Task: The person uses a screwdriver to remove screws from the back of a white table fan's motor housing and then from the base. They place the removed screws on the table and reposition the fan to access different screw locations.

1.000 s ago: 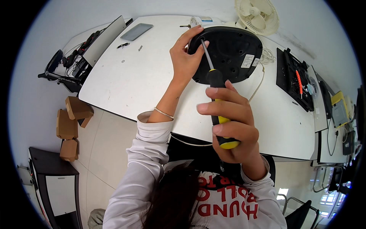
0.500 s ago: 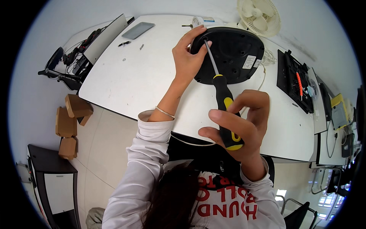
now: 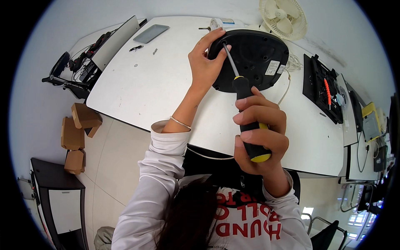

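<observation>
A black rounded base (image 3: 243,54) with screw holes and white labels is tilted up at the far side of the white table. My left hand (image 3: 206,62) holds its left edge, fingers behind the rim and thumb on the face near a corner hole. A black and yellow screwdriver (image 3: 241,89) points away from me, its shaft running to that hole beside the left thumb. Around its handle, my right hand (image 3: 264,135) is closed, fingers wrapped over the grip. Whether the tip sits in a screw cannot be made out.
A cream fan (image 3: 283,16) stands behind the base, with a white cylindrical part (image 3: 221,23) beside it. A grey tray (image 3: 151,33) lies far left. On the right is a black frame (image 3: 321,89) with an orange stick (image 3: 327,91). A pale cable (image 3: 287,87) trails from the base.
The right hand's fingers have gone from loosely spread to wrapped round the screwdriver handle, which has turned, showing less yellow. My left hand and the base stay put.
</observation>
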Tool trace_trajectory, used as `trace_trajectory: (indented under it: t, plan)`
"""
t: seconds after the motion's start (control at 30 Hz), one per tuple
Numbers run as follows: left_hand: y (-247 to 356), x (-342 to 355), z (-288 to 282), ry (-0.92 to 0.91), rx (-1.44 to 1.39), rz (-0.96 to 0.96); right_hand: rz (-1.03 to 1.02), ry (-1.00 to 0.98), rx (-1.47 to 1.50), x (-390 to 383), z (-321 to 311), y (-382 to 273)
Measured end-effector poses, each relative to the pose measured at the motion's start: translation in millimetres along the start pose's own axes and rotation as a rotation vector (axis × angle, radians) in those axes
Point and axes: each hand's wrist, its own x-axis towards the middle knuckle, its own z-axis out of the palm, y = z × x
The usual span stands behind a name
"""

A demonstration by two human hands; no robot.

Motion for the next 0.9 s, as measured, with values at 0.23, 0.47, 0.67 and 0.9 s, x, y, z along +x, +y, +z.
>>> trace_trajectory:
  t: [0.23,0.47,0.67,0.9]
  plan:
    - [-1,-1,2,-0.001,-0.013,-0.001,0.025,0.127,0.085,0,7,7]
    - [-2,-1,-1,-0.014,0.013,0.015,0.077,0.089,-0.167,1,-7,-9]
    - [-2,-1,0,-0.019,0.004,0.014,-0.081,0.077,-0.171,2,-7,-2]
    - [0,-1,-1,-0.004,-0.019,0.003,-0.112,0.099,-0.191,0,-4,-3]
